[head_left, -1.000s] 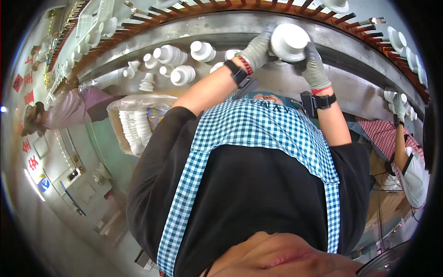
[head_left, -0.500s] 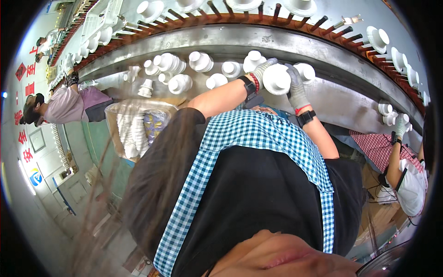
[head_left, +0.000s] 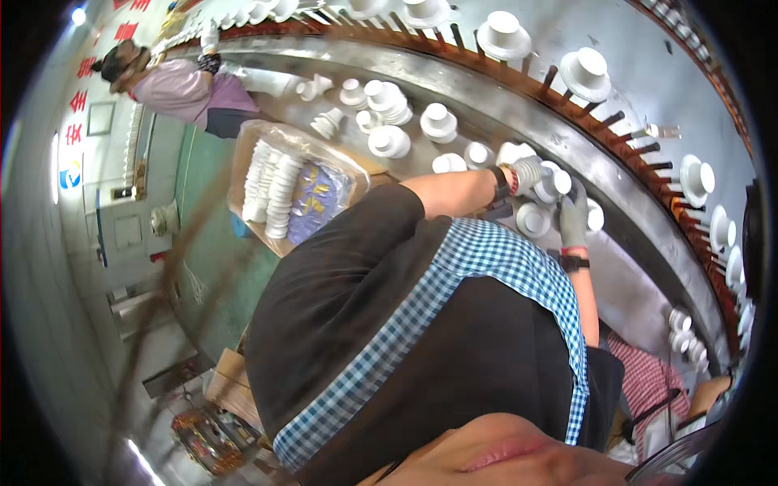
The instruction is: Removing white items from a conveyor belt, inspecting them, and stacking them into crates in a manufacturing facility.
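Step in hand, as judged: two-handed handling. Left grip (head_left: 528, 173) and right grip (head_left: 574, 215) were closed around a white flanged cup (head_left: 557, 183) above the desk (head_left: 628, 275); the next move (apparently) called for steady rim support.

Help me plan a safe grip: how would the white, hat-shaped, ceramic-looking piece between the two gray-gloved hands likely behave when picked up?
The white, hat-shaped, ceramic-looking piece is probably stiff: its outline shows no sag. Its smooth-looking surface may be slippery. Its circular brim might let it roll if set on edge.
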{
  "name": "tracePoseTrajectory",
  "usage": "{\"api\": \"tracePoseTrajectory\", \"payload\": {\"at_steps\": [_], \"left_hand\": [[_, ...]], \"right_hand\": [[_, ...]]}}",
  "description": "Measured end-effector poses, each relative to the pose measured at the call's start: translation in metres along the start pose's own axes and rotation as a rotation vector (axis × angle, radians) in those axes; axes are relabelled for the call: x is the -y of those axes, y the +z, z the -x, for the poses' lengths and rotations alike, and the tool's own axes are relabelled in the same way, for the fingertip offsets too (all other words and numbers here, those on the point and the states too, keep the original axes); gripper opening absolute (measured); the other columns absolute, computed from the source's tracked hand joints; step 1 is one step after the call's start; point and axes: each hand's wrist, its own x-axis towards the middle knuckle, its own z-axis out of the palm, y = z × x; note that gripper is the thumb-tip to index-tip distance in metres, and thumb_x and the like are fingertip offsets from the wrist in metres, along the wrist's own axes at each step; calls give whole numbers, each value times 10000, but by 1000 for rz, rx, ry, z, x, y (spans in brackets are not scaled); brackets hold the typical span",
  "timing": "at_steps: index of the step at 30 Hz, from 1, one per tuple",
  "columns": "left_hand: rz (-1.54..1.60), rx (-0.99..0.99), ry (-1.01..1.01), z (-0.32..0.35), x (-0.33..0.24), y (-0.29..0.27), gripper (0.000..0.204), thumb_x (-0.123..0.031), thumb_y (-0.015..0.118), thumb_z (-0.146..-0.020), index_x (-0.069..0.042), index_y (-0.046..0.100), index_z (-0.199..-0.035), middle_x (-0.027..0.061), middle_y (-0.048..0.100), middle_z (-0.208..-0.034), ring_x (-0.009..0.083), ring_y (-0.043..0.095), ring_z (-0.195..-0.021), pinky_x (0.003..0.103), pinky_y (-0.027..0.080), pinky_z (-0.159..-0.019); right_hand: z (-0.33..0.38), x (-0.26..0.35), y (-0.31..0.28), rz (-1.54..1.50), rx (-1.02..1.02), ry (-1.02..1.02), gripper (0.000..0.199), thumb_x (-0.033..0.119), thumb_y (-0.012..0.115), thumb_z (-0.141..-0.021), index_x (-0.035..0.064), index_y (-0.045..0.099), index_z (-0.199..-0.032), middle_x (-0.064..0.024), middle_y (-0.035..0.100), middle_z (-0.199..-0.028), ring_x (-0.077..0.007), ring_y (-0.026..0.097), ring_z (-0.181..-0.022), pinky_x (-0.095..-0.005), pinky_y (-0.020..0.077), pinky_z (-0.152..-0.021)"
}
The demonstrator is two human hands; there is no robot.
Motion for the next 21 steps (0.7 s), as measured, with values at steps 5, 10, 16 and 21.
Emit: {"api": "tracePoseTrajectory", "payload": {"at_steps": [5, 10, 16, 21], "left_hand": [[-526, -65, 81, 39, -52, -5, 352, -214, 650, -834, 13, 628, -1101, 148, 662, -983, 241, 633, -884, 352, 516, -765], [433, -17, -111, 13, -7, 1, 469, -136, 690, -817, 50, 520, -1212, 148, 605, -1018, 245, 628, -857, 344, 560, -640], [839, 91, -104, 60, -65, -13, 360, -128, 702, -835, -11, 525, -1126, 101, 589, -967, 180, 614, -805, 283, 548, -611], [618, 163, 204, 88, -127, -41, 330, -154, 685, -859, -24, 520, -1113, 78, 578, -992, 145, 598, -865, 288, 539, -721]], "right_hand": [[14, 21, 16, 284, -27, -188, 878, 224, 795, -683, 3, 333, -1397, -198, 432, -1364, -297, 455, -1241, -380, 387, -1034], [-10, 14, 22, 250, -196, -144, 889, 272, 865, -631, 15, 385, -1334, -177, 496, -1259, -275, 512, -1147, -357, 442, -971], [5, 43, 8, -96, -141, -228, 713, 172, 824, -696, 60, 442, -1287, -97, 569, -1157, -219, 558, -1069, -339, 476, -928], [21, 125, 13, -664, -159, -14, 548, 155, 748, -782, 47, 479, -1248, -67, 575, -1136, -196, 557, -1057, -337, 462, -943]]}}
